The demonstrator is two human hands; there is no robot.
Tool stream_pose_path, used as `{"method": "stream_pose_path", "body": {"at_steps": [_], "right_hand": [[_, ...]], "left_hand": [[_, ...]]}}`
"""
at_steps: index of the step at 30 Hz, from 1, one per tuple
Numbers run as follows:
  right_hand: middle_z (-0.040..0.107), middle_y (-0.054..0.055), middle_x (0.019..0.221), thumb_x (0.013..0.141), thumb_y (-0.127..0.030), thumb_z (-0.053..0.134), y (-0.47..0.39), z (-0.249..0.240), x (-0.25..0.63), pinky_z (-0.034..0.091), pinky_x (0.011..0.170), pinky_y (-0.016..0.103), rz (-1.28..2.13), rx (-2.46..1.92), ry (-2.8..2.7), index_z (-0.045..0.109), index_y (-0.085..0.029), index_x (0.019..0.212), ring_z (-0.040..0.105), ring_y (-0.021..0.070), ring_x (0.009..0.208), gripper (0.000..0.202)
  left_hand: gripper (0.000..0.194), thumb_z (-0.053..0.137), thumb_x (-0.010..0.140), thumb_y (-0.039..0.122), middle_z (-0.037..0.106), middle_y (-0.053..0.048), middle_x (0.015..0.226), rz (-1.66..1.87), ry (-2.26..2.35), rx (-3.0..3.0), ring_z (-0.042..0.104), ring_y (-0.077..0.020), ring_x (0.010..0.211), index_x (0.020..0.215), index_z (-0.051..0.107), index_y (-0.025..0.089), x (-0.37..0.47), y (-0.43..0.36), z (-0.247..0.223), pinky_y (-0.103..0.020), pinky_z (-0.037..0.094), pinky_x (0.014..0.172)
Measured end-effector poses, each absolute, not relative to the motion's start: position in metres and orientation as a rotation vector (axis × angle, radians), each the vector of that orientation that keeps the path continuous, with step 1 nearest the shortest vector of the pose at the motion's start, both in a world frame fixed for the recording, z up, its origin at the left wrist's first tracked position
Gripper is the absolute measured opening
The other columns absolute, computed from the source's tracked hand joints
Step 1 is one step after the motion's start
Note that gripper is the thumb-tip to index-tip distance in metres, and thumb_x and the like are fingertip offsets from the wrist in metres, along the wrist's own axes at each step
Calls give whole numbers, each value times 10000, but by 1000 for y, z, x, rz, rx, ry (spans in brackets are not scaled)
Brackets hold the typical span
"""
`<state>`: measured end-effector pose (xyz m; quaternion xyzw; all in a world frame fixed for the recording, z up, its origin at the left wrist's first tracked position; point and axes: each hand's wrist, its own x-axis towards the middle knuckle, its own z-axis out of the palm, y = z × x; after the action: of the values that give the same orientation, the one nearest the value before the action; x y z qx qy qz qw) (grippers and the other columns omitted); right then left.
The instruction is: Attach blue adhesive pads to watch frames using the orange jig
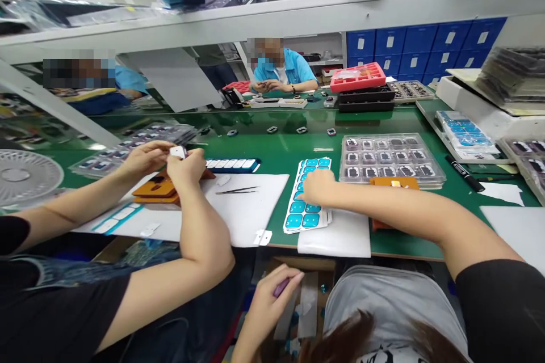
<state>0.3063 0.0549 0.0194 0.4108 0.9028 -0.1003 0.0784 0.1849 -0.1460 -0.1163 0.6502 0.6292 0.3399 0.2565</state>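
Note:
My left hand [269,300] is low in front of the bench, its fingers closed round a small purple piece [281,287]; most of the piece is hidden in the grip. My right hand [318,186] reaches over the bench onto a stack of white sheets with blue rounded stickers [293,221]. Its fingers are curled down on the top sheet, and anything between the fingertips is hidden. Under and beside that stack lies a white sheet [340,241]. Right of my forearm stands a clear tray of small framed parts [387,156], with an orange block [395,181] in front.
At left, a co-worker's two hands [183,164] hold a small white-faced piece above orange blocks [155,187]. Tweezers [237,190] lie on a white mat [264,193]. A black marker [464,174] is at right. Another person [283,71] sits across the green bench [251,144]. An open box [315,264] is below.

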Motion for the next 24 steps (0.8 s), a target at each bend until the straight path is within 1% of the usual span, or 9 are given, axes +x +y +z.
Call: {"method": "stream_pose_path", "body": {"at_steps": [2,4,6,7,10,13,16,19,24], "right_hand": [[647,193,1213,831,-278,700,65,26,319,538,844,427,-297,1106,2732,697,-132,1108,589,361,1155,313],[661,125,1187,732,-276,801,71,28,328,520,850,357,-335,968,2729,702,-180,1080,591,321,1143,374],[655,79,1173,648,-304,866,74,24,332,505,827,302,-381,865,2718,696,-209,1080,594,287,1124,475],[640,72,1188,619,-313,884,75,21,332,497,816,285,-397,835,2711,686,-215,1103,592,276,1118,533],[557,99,1278,554,-313,916,80,13,325,488,764,273,-437,789,2672,651,-210,1183,597,262,1072,690],[483,119,1328,519,-288,925,88,10,316,480,693,268,-479,755,2626,667,-191,1145,606,244,996,684],[506,95,1269,489,-267,929,96,8,309,467,645,258,-523,710,2605,702,-162,1002,604,218,916,571],[586,50,1110,489,-248,927,100,4,306,451,637,235,-583,655,2602,700,-146,883,593,190,878,466],[633,-13,940,483,-277,928,102,-1,308,427,650,219,-667,623,2631,659,-166,894,584,175,879,503]], "left_hand": [[324,537,911,446,677,-63,792,1149,1799,1828,652,-187,750,810,701,186,190,-139,-99,-268,540,708],[257,546,921,401,686,-86,995,1313,1886,1914,664,-213,938,961,701,200,198,-129,-90,-313,545,851],[294,528,938,386,636,-103,1221,1281,1957,2036,624,-244,1128,1132,671,220,205,-119,-89,-353,528,945],[327,509,948,387,600,-104,1300,1198,1992,2092,608,-255,1171,1197,650,229,208,-115,-91,-354,540,935],[356,464,975,378,550,-80,1391,867,2132,2154,654,-252,1109,1278,616,268,215,-107,-95,-292,591,741],[339,467,979,353,544,-55,1407,677,2215,2150,693,-234,1022,1269,626,277,219,-107,-92,-261,585,637],[334,473,978,340,544,-46,1410,618,2229,2158,701,-227,1003,1266,628,274,221,-108,-87,-263,590,636],[322,474,977,327,552,-46,1402,596,2238,2158,705,-224,991,1247,641,269,220,-108,-86,-259,590,632],[327,466,977,335,562,-56,1389,639,2189,2180,708,-216,958,1239,650,273,216,-105,-87,-267,597,672]]}}
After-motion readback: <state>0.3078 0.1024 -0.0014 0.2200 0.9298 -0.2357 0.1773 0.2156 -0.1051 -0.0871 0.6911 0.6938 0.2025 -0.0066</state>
